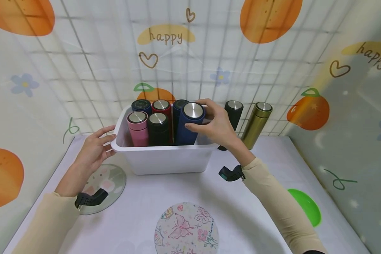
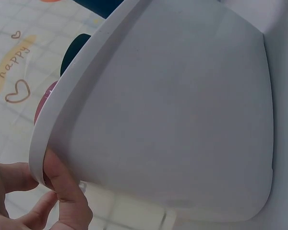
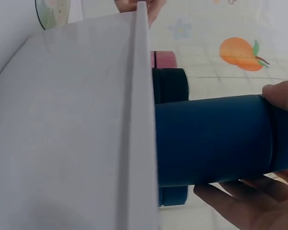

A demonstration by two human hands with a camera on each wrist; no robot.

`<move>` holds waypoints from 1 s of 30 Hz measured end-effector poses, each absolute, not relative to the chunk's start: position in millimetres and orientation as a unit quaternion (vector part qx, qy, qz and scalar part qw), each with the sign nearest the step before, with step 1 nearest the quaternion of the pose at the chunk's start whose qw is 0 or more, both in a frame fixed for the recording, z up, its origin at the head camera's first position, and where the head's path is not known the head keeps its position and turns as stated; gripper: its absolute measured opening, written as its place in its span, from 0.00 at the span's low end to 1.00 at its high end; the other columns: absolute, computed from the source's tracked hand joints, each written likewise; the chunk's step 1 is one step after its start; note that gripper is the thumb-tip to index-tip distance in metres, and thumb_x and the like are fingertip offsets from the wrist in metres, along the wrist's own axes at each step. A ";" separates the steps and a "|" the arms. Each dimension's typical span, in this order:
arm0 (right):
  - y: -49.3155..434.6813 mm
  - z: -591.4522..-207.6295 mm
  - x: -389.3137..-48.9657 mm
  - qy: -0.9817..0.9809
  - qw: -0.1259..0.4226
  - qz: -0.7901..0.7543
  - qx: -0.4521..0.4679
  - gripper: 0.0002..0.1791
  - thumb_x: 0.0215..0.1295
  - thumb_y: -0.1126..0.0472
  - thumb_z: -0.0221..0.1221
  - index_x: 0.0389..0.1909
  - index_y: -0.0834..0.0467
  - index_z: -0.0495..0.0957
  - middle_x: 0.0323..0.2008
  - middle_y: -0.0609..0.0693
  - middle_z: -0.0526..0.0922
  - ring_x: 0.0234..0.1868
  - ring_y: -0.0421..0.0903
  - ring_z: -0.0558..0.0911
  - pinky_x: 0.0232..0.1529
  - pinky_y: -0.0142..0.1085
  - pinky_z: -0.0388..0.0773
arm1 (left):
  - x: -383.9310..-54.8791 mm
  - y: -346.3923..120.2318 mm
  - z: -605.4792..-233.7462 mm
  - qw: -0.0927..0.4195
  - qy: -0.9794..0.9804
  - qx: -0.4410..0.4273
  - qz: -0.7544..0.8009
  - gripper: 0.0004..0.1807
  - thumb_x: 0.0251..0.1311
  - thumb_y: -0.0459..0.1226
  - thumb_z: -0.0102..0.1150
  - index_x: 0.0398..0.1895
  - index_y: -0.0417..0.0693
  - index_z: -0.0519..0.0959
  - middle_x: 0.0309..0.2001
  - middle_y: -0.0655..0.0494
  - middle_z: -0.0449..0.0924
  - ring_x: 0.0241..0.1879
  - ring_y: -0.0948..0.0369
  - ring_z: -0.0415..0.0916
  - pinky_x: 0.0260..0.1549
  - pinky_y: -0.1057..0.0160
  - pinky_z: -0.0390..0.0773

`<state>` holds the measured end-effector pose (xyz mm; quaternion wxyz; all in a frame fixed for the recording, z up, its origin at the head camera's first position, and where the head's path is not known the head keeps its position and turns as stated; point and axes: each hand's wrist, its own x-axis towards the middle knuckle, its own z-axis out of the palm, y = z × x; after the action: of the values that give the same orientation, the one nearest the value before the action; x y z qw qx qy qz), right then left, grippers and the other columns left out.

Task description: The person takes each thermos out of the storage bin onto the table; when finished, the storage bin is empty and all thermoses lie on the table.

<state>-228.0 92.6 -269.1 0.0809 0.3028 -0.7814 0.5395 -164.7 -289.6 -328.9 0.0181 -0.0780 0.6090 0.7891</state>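
Note:
A white plastic bin point(image 1: 168, 158) holds several upright thermos bottles, among them a pink thermos point(image 1: 138, 132), a black thermos point(image 1: 158, 130) and a red thermos point(image 1: 162, 106). My left hand point(image 1: 96, 148) grips the bin's left rim, thumb and fingers on either side of it in the left wrist view. With my right hand point(image 1: 216, 123) I hold a blue thermos point(image 1: 187, 128) near its steel-topped lid. It stands taller than its neighbours, its lower end hidden behind the bin's front wall. In the right wrist view, thumb and fingers lie around the top of the blue thermos point(image 3: 211, 141).
Right of the bin, a black thermos point(image 1: 234, 113) and a gold thermos point(image 1: 257, 123) stand on the white table point(image 1: 139, 211). A round butterfly mat point(image 1: 186, 229) lies in front, a grey-green round mat point(image 1: 115, 187) at left, and a green dish point(image 1: 306, 206) at right. A printed curtain hangs behind.

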 end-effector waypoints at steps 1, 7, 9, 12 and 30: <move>92.9 -266.9 -226.3 -0.781 0.086 0.541 0.301 0.36 0.50 0.55 0.78 0.61 0.49 0.75 0.47 0.48 0.84 0.45 0.44 0.84 0.44 0.41 0.82 | -164.6 -289.8 -328.9 0.018 0.609 -0.077 0.789 0.30 0.69 0.36 0.60 0.72 0.48 0.62 0.57 0.52 0.67 0.40 0.60 0.80 0.34 0.65 0.81; 94.3 -250.2 -209.6 -0.768 0.114 0.551 0.306 0.35 0.50 0.65 0.76 0.61 0.57 0.75 0.47 0.55 0.85 0.43 0.49 0.84 0.44 0.43 0.82 | -163.3 -290.3 -327.6 0.017 0.610 -0.077 0.788 0.30 0.70 0.36 0.60 0.72 0.48 0.62 0.58 0.52 0.67 0.40 0.60 0.80 0.34 0.65 0.81; 94.2 -242.0 -199.2 -0.764 0.123 0.553 0.310 0.34 0.51 0.68 0.75 0.61 0.60 0.74 0.47 0.58 0.84 0.43 0.50 0.85 0.44 0.42 0.82 | -162.0 -289.4 -326.6 0.018 0.611 -0.077 0.787 0.31 0.69 0.36 0.61 0.72 0.48 0.62 0.57 0.52 0.68 0.40 0.60 0.80 0.34 0.65 0.81; 94.7 -232.8 -186.6 -0.756 0.134 0.556 0.319 0.32 0.52 0.70 0.73 0.60 0.64 0.74 0.47 0.60 0.84 0.41 0.51 0.85 0.43 0.41 0.83 | -160.8 -288.2 -325.6 0.020 0.612 -0.075 0.787 0.31 0.69 0.36 0.61 0.72 0.47 0.62 0.57 0.52 0.68 0.40 0.60 0.80 0.34 0.65 0.81; 116.7 -232.8 -196.1 -0.708 0.204 0.590 0.329 0.35 0.49 0.71 0.75 0.60 0.58 0.76 0.46 0.57 0.85 0.41 0.48 0.86 0.43 0.40 0.83 | -163.5 -289.1 -327.0 0.020 0.606 -0.080 0.791 0.30 0.69 0.36 0.61 0.71 0.48 0.63 0.57 0.52 0.68 0.40 0.60 0.80 0.33 0.65 0.81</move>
<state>-196.1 116.7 -232.8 0.2041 0.3290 -0.7085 0.5901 -163.5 -289.1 -327.0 0.0201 -0.0801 0.6061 0.7911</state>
